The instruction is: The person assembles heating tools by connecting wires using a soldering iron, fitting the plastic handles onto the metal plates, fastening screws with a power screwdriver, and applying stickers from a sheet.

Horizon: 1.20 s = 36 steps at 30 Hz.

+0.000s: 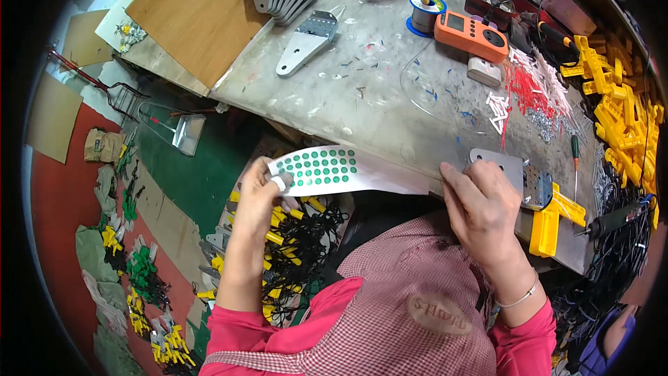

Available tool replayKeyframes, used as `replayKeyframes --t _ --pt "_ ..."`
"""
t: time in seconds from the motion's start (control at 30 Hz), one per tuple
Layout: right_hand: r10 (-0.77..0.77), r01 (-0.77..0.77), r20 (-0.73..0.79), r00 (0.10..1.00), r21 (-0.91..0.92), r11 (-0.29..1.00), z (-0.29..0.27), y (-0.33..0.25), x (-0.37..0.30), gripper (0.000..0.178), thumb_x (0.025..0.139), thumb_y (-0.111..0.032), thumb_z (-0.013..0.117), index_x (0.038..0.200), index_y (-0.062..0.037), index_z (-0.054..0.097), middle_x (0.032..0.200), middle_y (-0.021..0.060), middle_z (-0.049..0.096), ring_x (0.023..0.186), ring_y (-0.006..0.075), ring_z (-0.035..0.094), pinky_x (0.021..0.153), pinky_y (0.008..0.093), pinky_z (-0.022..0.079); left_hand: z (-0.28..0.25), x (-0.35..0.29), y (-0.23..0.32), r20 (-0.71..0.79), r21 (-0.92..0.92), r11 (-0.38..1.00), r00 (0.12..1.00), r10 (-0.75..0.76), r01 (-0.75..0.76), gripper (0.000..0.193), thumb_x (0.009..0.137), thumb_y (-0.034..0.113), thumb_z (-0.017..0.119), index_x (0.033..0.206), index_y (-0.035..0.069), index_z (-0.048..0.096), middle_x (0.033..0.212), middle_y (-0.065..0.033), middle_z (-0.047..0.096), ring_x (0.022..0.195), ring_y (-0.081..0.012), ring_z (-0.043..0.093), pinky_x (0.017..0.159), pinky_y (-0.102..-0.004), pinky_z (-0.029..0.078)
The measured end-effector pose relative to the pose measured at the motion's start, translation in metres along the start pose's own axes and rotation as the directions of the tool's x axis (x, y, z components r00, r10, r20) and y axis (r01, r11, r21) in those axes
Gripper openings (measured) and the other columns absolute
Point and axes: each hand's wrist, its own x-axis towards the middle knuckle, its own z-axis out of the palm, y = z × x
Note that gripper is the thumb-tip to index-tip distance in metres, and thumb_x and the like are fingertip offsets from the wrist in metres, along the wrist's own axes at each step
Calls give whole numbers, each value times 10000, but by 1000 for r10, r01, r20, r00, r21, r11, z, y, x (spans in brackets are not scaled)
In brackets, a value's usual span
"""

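My left hand (259,191) pinches the left end of a white sheet of round green stickers (321,169), holding it out over the edge of the workbench. My right hand (479,203) rests at the bench's near edge, fingers curled and touching a flat metal plate (506,164) with a perforated end. A yellow plastic T-shaped part (553,219) lies just right of that plate. Whether the right hand grips anything is hidden by its back.
On the grey workbench (362,90) lie another metal plate (306,40), stacked plates at the back, an orange meter (471,35), a solder spool (425,7), red and white sleeves (532,87) and a yellow parts pile (623,118). A box of black-wired yellow parts (299,244) sits below.
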Motion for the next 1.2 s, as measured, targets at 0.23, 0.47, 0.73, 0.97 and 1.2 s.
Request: replayKeyframes --t 0.23,0.47,0.73,0.97,1.2 --pt "-26 27 -35 999 6 1000 1 3 0 285 636 -47 708 920 -37 690 694 30 466 572 179 491 470 301 412 -4 -9 -8 -137 -170 981 983 -122 98 307 804 136 600 1056 -14 510 792 -115 645 479 -146 578 420 -241 444" --pt "-10 10 1 1000 19 1000 10 -3 -11 304 630 -57 697 934 -48 694 695 20 461 587 168 493 452 290 409 63 -26 11 -98 -114 993 995 7 -18 466 895 287 619 1186 -29 440 974 -149 652 740 -223 695 546 -263 545" --pt "28 -87 195 980 304 949 4 -15 -33 253 702 -125 687 950 -80 658 770 -1 496 711 156 549 483 300 445 39 -16 14 330 250 918 864 -380 309 303 927 277 590 1059 5 588 875 -113 692 727 -171 682 574 -250 515" --pt "253 -241 -40 967 190 952 -74 39 -61 244 638 7 730 872 -55 695 686 30 566 572 183 577 498 298 465 105 -11 59 124 617 596 811 572 -514 147 746 -7 675 876 7 609 771 -58 649 696 -128 611 652 -270 490" --pt "480 -497 -189 856 -54 866 -133 85 -116 194 689 -3 727 870 -55 682 682 70 584 569 233 567 510 324 460 281 4 67 943 284 77 293 159 -956 892 608 212 817 1355 -11 384 1373 -216 417 1244 -387 415 1001 -470 361"
